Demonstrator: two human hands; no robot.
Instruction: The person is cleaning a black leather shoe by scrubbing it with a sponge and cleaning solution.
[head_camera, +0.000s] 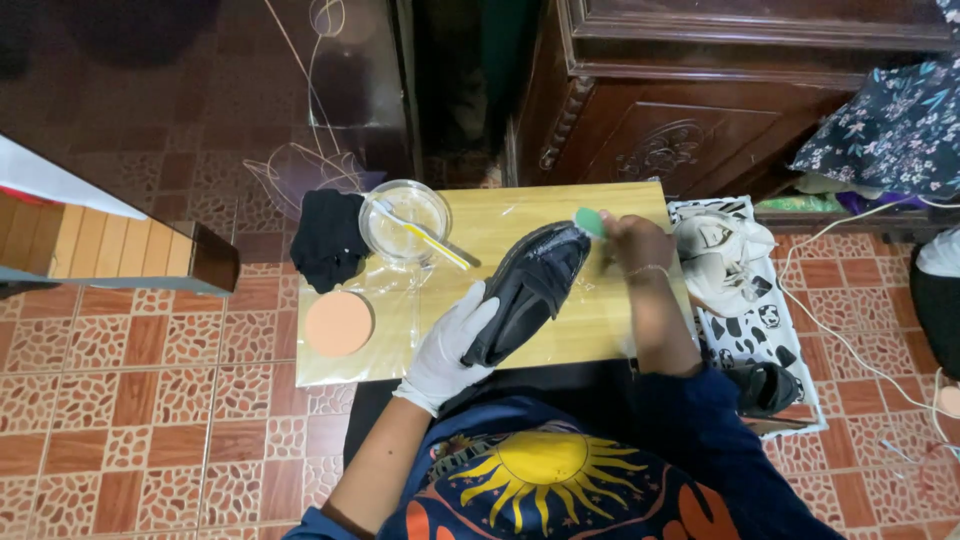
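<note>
1. Left hand (452, 345), in a white glove, is clasped around the heel end of a black shoe (530, 288), fingers wrapped over its side; shoe is tilted, heel toward the person, toe pointing up-right.
2. Right hand (632, 240), bare, with a thin bracelet at the wrist, is closed around a small green sponge (589, 221); sponge sits at the fingertips and touches the shoe's toe end.
3. Shoe lies between the two hands, above the middle of a low wooden table (500, 215) covered with clear plastic film; whether the sole rests on the table, cannot tell.
4. Glass bowl (405, 222) at the table's back left, well apart from both hands; a toothbrush (425, 236) with yellow and white handle lies across its rim.
5. Black cloth (328, 238) bunched at the table's left edge, just beside the bowl.
6. Round peach-coloured sponge (338, 323) at front left of the table, near the left hand but not touching.
7. White sneaker (722, 255) just right of the table, on a black-and-white patterned mat (750, 325), near the right hand.
8. Another dark shoe (764, 386) lies lower on that mat.
9. Floor is patterned red tile (150, 400).
</note>
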